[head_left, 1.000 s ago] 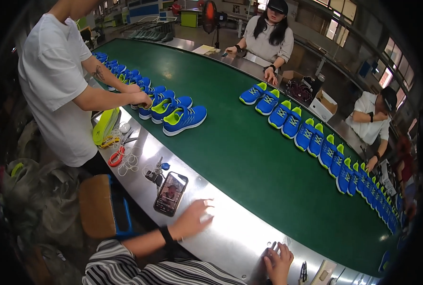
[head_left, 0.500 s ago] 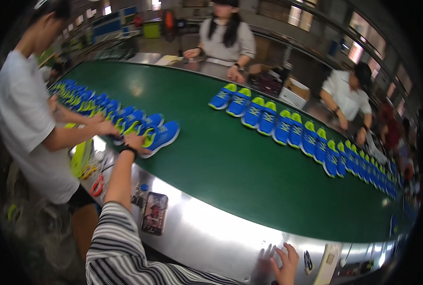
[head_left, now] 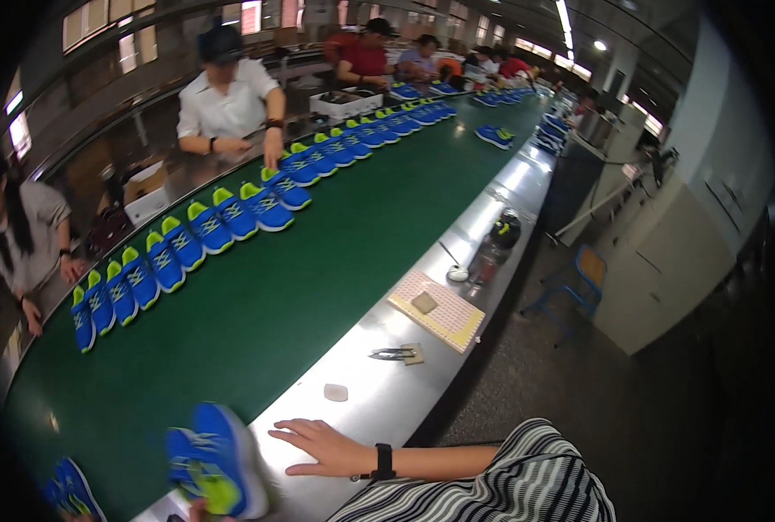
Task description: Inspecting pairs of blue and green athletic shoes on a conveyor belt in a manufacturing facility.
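Observation:
At the lower left edge, the fingers of my left hand [head_left: 199, 511] grip a pair of blue sneakers [head_left: 231, 448] with lime-green linings and white soles. The pair is tilted and a little smeared by motion, and most of this hand lies below the frame. My right hand [head_left: 325, 447], a black band at its wrist, is spread with nothing in it over the metal ledge, just right of the held sneakers. Further left, other blue sneakers [head_left: 76, 489] are partly cut off by the frame. A long row of matching sneakers [head_left: 216, 228] lines the far side of the green belt [head_left: 335, 252].
A small pale piece [head_left: 336, 392], thread snips [head_left: 392, 354], a patterned sheet [head_left: 439, 311] and a dark round object [head_left: 506, 228] lie along the metal ledge. Co-workers sit across the belt; one in white [head_left: 229, 109] touches the row. A blue-framed stool [head_left: 587, 274] stands at right.
The view has swung to the right. My left hand, earlier at the near end of the left row, now holds sneakers close to me. My right hand stays open and empty.

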Tool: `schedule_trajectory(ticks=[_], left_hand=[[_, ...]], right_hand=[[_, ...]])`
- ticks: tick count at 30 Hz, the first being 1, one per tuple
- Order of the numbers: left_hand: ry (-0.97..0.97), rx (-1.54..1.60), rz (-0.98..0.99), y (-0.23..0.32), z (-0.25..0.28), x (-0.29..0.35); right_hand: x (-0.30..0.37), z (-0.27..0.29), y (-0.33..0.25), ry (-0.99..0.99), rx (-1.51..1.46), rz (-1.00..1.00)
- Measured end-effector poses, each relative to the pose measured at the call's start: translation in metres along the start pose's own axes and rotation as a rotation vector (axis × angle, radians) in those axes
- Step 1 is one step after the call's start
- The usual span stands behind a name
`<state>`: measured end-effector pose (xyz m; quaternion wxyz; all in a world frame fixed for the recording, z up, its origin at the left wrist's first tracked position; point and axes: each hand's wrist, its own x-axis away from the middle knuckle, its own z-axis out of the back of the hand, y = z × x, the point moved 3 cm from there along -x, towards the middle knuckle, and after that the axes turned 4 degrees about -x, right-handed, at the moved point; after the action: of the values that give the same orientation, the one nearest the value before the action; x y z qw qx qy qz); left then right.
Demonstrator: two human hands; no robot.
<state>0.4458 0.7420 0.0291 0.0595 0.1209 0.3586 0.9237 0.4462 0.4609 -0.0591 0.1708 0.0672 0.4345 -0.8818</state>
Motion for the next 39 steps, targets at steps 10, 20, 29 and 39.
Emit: schedule_trajectory(ticks=[10,20,29,39], left_hand=[[0.132,0.697,0.174,-0.048,-0.136,0.017],[-0.046,1.178,0.212,-0.029,-0.138,0.009],[0.199,1.328,0.052,-0.018,-0.105,0.014],[0.821,0.011,-0.25,0.014,-0.071,0.014]], right_hand=[[0.046,0.008,0.019,0.006,-0.17,-0.269],[0.031,0.012,0.026,-0.042,-1.101,-0.672],[0.017,0.018,-0.004,0.076,-1.111,-0.319],[-0.008,0.041,-0.042,0.243,0.015,0.178]])
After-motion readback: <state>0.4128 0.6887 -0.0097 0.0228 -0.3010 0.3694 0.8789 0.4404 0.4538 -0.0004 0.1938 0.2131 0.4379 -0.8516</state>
